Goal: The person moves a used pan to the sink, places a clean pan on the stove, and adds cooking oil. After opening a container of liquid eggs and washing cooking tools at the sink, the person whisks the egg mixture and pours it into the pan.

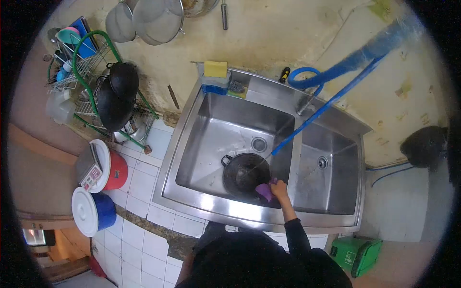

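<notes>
A dark round pan (240, 176) with a loop handle lies in the left basin of the steel sink (197, 204), near its front right corner. Water runs into it from a blue hose (307, 124). My right hand (278, 188) is closed on a purple cloth (265, 191) at the pan's right edge. My left hand is not visible; only part of that arm shows low in the frame, beside my dark clothing.
A yellow sponge (215, 69) sits on a container behind the sink. At the left stand a dish rack (86, 91) with black woks, a red bucket (118, 169) and a blue bucket (106, 211). A green bin (355, 255) is at the lower right.
</notes>
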Action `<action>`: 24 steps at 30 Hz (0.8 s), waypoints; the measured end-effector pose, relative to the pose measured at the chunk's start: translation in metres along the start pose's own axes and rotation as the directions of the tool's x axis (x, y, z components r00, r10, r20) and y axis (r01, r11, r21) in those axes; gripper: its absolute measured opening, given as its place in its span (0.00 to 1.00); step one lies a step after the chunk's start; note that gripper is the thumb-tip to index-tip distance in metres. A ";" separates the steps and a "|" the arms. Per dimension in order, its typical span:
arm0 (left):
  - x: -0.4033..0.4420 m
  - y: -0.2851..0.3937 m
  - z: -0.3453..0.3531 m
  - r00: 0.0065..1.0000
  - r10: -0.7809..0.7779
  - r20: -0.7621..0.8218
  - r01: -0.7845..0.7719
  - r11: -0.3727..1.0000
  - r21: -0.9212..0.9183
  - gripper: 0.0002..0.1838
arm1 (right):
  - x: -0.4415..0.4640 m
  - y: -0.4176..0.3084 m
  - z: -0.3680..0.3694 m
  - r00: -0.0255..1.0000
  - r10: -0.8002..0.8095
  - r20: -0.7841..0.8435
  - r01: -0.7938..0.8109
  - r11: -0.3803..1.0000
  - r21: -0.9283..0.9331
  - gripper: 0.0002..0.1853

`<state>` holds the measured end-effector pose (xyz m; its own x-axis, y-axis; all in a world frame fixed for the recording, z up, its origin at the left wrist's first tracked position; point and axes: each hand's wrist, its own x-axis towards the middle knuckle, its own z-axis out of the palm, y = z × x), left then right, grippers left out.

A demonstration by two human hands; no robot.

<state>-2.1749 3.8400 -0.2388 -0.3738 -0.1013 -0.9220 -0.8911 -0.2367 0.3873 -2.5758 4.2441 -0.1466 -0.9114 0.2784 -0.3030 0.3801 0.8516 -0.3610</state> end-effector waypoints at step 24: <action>-0.038 -0.046 0.081 0.999 -0.035 -0.030 0.033 0.998 -0.045 0.36 | -0.211 0.200 -0.131 0.987 -0.115 -0.109 0.090 0.973 -0.213 0.31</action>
<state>-2.1402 3.9331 -0.2219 -0.3347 -0.1221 -0.9344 -0.8904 -0.2836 0.3560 -2.3277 4.4139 -0.0390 -0.9608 0.2250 -0.1618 0.2541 0.9483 -0.1904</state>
